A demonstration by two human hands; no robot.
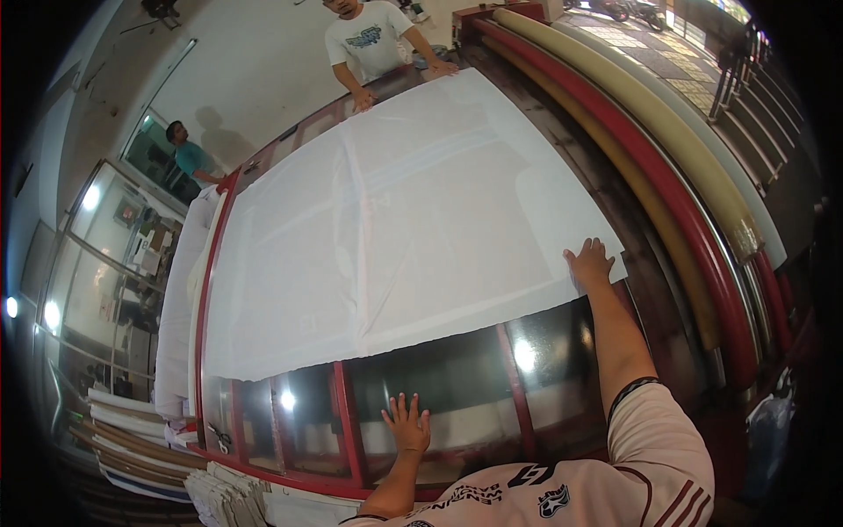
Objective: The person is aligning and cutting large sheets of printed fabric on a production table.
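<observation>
A large white sheet (421, 220), creased down its middle, lies spread over a glass-topped table with a red frame (342, 413). My right hand (590, 263) rests on the sheet close to its near right corner, fingers apart and holding nothing. Lower down, my left hand (407, 424) lies on the bare glass in front of the sheet's near edge, its fingers spread. Across the table, a person in a white T-shirt (373, 44) has both hands at the sheet's far edge.
Long red roll (650, 167) and beige roll (641, 105) run along the right side. Scissors (219, 437) lie at the near left corner. White rolled material (183, 307) lines the left side. Folded pale cloth (230, 496) sits below. Another person in teal (189, 160) stands far left.
</observation>
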